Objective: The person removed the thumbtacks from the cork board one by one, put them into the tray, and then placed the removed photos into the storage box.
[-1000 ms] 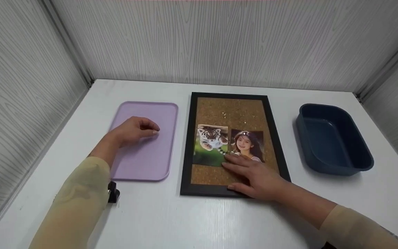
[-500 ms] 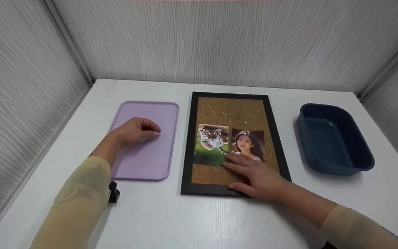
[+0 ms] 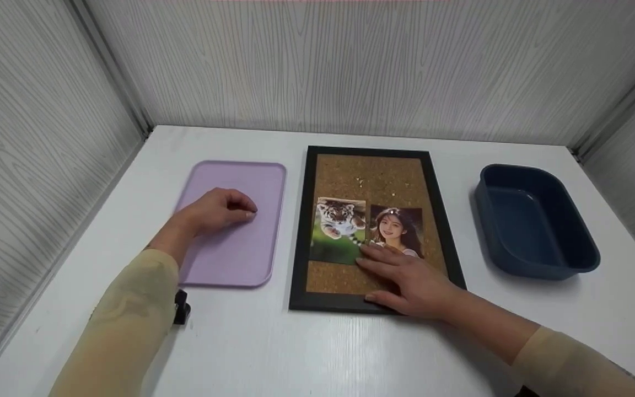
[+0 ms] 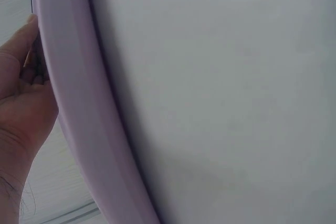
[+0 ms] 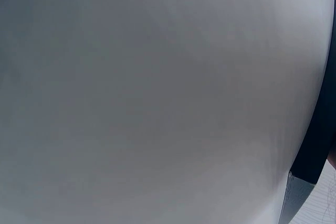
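A lilac tray [image 3: 240, 259] lies at the left of the head view. My left hand [image 3: 215, 212] rests on it with loosely curled fingers, and nothing shows between them. A black-framed cork board [image 3: 334, 284] lies in the middle, bearing a tiger photo [image 3: 337, 234] and, to its right, a portrait photo [image 3: 412, 226]. Fingers of my right hand [image 3: 416, 281] lie straight across the lower part of the portrait photo, touching the tiger photo's lower right edge. The right thumb rests on the board's lower frame. Small shiny specks, perhaps pins, dot the cork.
A deep navy-blue bin [image 3: 532, 226] stands to the right of the board on the white table [image 3: 317, 353]. Wood-grain panels [image 3: 317, 66] close in the back and sides. A black clip-like thing [image 3: 182, 307] sits by the left forearm.
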`<action>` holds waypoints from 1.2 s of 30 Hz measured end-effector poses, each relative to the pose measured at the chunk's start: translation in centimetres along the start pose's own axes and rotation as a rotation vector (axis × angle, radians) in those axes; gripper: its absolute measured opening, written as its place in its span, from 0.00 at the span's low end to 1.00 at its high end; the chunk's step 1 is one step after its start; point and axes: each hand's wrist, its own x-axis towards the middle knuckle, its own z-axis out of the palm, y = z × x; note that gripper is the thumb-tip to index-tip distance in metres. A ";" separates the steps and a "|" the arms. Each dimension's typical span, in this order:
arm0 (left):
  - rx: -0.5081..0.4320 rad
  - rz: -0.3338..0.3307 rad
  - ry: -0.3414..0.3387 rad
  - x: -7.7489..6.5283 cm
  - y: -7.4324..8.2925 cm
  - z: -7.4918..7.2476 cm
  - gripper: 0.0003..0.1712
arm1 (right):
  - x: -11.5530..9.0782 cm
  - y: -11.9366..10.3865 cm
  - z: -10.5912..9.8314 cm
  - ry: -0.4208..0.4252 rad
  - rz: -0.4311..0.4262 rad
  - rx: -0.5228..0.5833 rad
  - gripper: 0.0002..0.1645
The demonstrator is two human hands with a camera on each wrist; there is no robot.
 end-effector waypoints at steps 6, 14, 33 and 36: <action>0.021 0.019 0.011 -0.1 0.0 0.1 0.11 | 0.0 0.1 0.1 -0.003 0.000 -0.010 0.42; 0.019 0.029 0.017 -0.1 -0.2 0.3 0.12 | 0.0 0.1 0.1 -0.011 0.003 -0.011 0.42; 0.011 -0.005 -0.011 0.1 0.1 0.1 0.15 | -0.2 -0.1 -0.1 -0.027 0.037 -0.003 0.43; 0.010 -0.011 -0.009 0.1 0.0 0.1 0.15 | 0.0 -0.1 -0.1 -0.036 0.039 -0.006 0.43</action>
